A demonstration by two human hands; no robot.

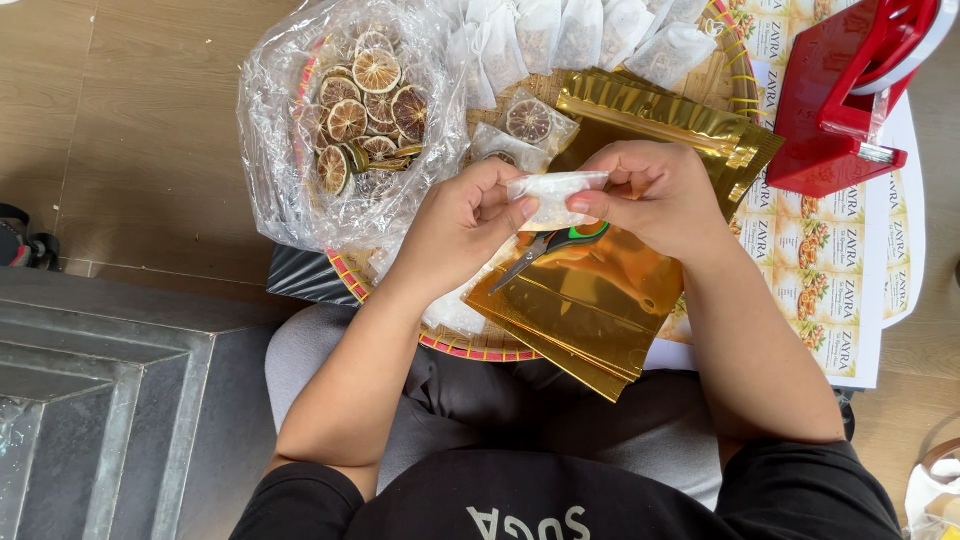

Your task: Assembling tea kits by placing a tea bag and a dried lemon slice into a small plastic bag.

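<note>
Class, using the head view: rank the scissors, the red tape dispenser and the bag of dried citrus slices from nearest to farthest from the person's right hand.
From the right hand:
1. Scissors: just below the hand, lying on the gold pouches.
2. Red tape dispenser: up and to the side, on the sticker sheets.
3. Bag of dried citrus slices: farthest, across the basket, beyond the left hand.

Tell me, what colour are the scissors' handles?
Green and black on the scissors, lying on the gold pouches; the head view shows it.
</note>
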